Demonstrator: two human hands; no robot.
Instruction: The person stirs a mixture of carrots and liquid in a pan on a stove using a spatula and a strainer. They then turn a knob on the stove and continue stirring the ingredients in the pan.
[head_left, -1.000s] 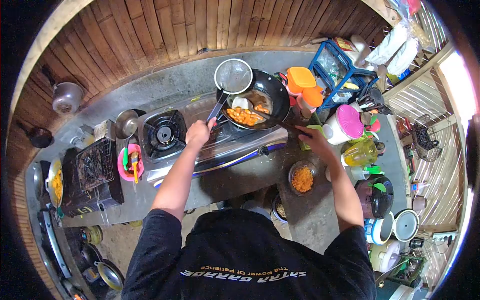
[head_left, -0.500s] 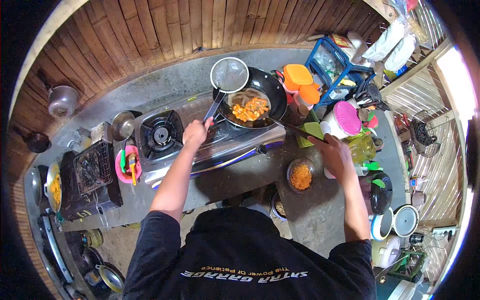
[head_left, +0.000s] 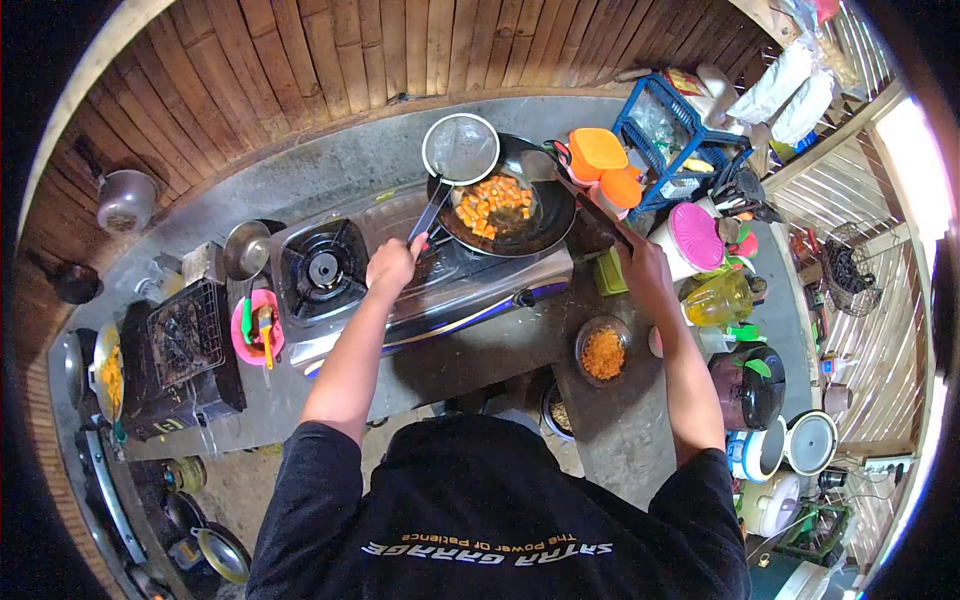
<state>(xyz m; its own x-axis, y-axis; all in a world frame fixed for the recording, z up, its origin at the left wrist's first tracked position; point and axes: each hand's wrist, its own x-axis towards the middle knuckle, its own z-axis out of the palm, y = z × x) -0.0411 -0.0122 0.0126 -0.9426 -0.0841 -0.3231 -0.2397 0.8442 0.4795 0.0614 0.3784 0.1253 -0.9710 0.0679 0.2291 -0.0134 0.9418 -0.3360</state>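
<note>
My left hand (head_left: 393,265) is closed around the handle of a round mesh strainer (head_left: 461,148), which is over the far left rim of a black wok (head_left: 548,232). The wok stands on the right side of the gas stove (head_left: 440,290). In it, orange cubed pieces (head_left: 492,206) lie in shiny oil. My right hand (head_left: 645,265) grips the dark handle of a spatula (head_left: 600,208); its blade is at the wok's upper right side, apart from the pieces. A glass bowl of orange shreds (head_left: 602,353) sits on the counter, left of my right forearm.
An unused burner (head_left: 323,268) is at the stove's left, beside a pink bowl (head_left: 257,327) with utensils. Right of the wok stand orange-lidded containers (head_left: 596,152), a blue rack (head_left: 660,120), a pink-lidded tub (head_left: 695,235) and an oil bottle (head_left: 720,300).
My right hand has moved forward and left, taking the spatula blade from beside the pieces to the wok's upper right. The orange pieces have shifted up-left and spread. The left hand stays put.
</note>
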